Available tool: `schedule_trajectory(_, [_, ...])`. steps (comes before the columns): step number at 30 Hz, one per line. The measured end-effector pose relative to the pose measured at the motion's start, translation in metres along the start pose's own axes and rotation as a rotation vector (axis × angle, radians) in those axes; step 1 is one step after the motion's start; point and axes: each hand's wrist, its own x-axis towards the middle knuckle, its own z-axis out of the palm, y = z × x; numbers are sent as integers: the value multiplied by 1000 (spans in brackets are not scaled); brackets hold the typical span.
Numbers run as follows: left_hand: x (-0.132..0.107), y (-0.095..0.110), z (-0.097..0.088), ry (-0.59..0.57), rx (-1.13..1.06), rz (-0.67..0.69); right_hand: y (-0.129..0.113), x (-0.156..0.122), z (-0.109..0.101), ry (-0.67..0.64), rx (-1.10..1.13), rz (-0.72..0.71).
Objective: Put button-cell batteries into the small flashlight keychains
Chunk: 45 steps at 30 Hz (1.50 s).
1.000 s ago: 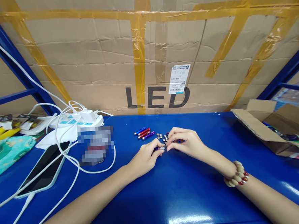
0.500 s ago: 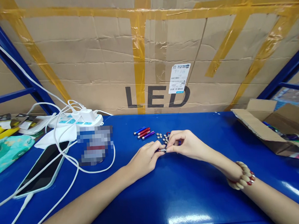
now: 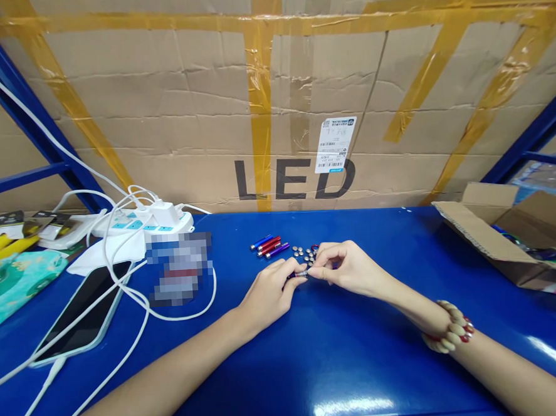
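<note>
My left hand is closed on a small dark metal penlight tube, with a silvery end pointing right. At that end, my right hand is in a pinch, thumb and forefinger touching or nearly touching the tube; whatever lies between these fingertips is hidden. Just behind the hands several silver button cells are scattered on the blue tabletop. Beyond my left hand, a blue penlight, red penlights and a purple penlight lie side by side. A small red item shows partly behind my right fingers.
At left lie a phone, white cables, a power strip and a green packet. An open carton stands at right. The large taped box rises behind the tabletop.
Both hands keep nearly the same place. The tube's silvery end has tilted slightly upward between them, and the view has shifted a little.
</note>
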Motion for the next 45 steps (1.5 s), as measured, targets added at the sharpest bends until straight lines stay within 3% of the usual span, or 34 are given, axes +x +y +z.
schedule_trajectory(7, [2,3,1,22,-71,-60,3,2,-1,-19,126,106])
schedule_trajectory(13, [5,5,0,22,-86,-93,4,4,-3,-18,103,125])
schedule_trajectory(27, [1,4,-3,-61,-95,-20,2,1,-6,-6,-154,-138])
schedule_trajectory(32, [-1,0,0,-34,-45,1,0,1,-1,41,-122,-150])
schedule_trajectory(35, [-1,-1,1,-6,35,37,-3,-1,2,45,-52,-52])
schedule_trajectory(40, [-2,0,1,32,126,122,-6,-1,5,-74,142,296])
schedule_trajectory(45, [-2,1,3,79,129,84,-11,-1,9,-15,186,365])
